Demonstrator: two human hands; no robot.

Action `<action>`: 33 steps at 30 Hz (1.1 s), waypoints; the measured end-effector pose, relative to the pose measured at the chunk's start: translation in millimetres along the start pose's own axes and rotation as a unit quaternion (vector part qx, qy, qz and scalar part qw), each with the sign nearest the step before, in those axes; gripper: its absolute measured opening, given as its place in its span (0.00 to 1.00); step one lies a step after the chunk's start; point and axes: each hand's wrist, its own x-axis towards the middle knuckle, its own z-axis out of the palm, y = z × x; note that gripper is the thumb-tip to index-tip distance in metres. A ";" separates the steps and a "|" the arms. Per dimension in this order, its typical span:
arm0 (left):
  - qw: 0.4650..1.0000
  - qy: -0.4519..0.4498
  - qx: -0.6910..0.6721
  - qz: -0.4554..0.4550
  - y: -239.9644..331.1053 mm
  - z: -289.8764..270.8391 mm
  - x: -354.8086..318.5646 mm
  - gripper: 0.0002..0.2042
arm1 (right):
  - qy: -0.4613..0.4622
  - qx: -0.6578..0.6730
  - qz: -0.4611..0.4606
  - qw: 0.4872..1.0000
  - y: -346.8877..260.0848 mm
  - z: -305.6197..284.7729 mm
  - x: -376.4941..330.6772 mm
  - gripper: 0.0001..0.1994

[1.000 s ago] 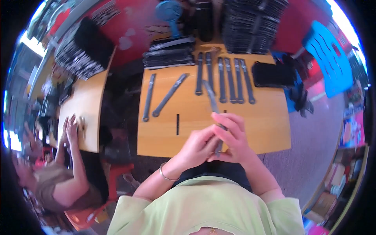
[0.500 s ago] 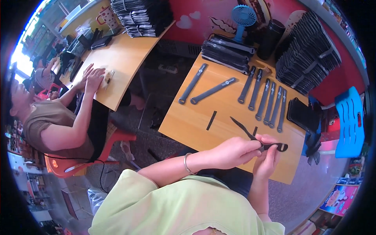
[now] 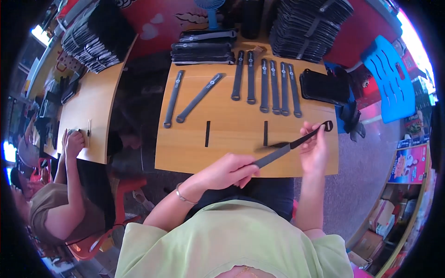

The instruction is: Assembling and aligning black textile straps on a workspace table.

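My left hand [image 3: 227,170] pinches the strap [image 3: 274,156] by its grey part over the table [image 3: 181,155]'s near edge; my right hand [image 3: 316,149] pinches its black part above the table's right side.

A blue fan [image 3: 212,18] stands at 12 o'clock, a black cylindrical bottle [image 3: 251,21] just right of it. At 2 is a blue slatted plastic chair back [image 3: 393,85]; at 3, a pink poster [image 3: 409,166]; at 8, a red plastic chair [image 3: 121,191]; at 10, a polka-dot mug [image 3: 72,61].
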 end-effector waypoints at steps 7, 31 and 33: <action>0.999 -0.019 -0.028 -0.034 -7.1 -18.7 -33.1 0.11 | -0.012 0.013 0.032 0.999 -14.3 -16.1 6.5 0.13; 0.998 -0.050 0.002 0.041 7.6 -61.1 -48.9 0.14 | -0.129 -0.763 -0.273 0.572 -31.3 -71.8 -7.1 0.26; 0.994 -0.094 0.011 0.051 7.6 -60.3 -40.1 0.14 | -0.127 -0.751 -0.292 0.578 -34.0 -46.5 -9.9 0.24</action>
